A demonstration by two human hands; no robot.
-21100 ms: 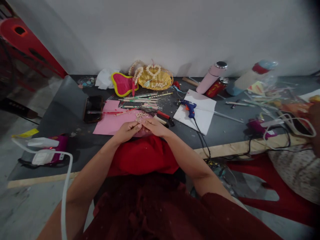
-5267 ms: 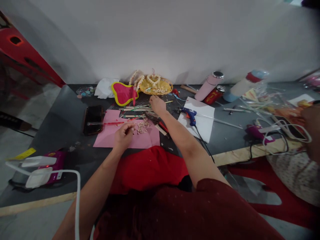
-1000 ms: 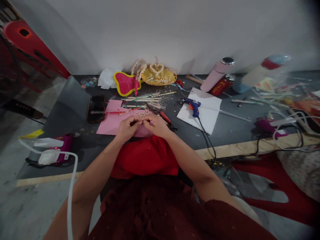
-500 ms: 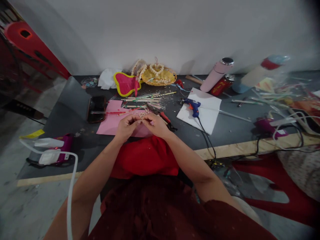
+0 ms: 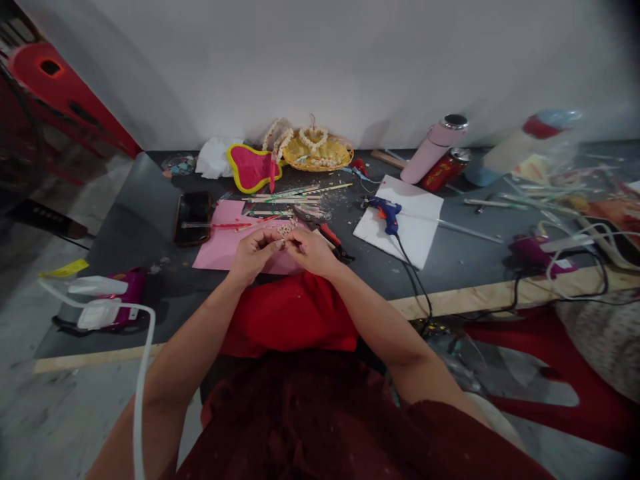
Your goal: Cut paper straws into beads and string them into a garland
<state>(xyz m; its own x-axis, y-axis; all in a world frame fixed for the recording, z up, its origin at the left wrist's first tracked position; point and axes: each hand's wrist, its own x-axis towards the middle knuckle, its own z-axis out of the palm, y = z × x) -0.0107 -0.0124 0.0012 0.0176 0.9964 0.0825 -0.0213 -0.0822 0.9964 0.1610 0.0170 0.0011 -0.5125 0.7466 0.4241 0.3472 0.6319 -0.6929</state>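
My left hand (image 5: 256, 252) and my right hand (image 5: 313, 250) meet over a pink sheet (image 5: 217, 250), thumbs and forefingers pinched close together. Whatever sits between the fingertips is too small to name. Just beyond them lies a small heap of pale bead-like pieces (image 5: 285, 230). Red-handled pliers (image 5: 333, 237) rest right of my right hand, partly hidden by it. Thin patterned sticks (image 5: 285, 200) lie behind the sheet, and a red-and-clear tube (image 5: 225, 227) crosses its left part.
A phone (image 5: 193, 219) lies left. Behind stand a wicker basket (image 5: 345, 160) with a beaded heart and a yellow-edged pink tray (image 5: 255, 170). To the right are a blue glue gun (image 5: 387, 213) on a white board (image 5: 420, 233), a pink flask (image 5: 433, 150) and a red can (image 5: 445, 170).
The fingers of my right hand have shifted slightly and curl in a little more. My left hand stays in place, and the things on the table have not moved.
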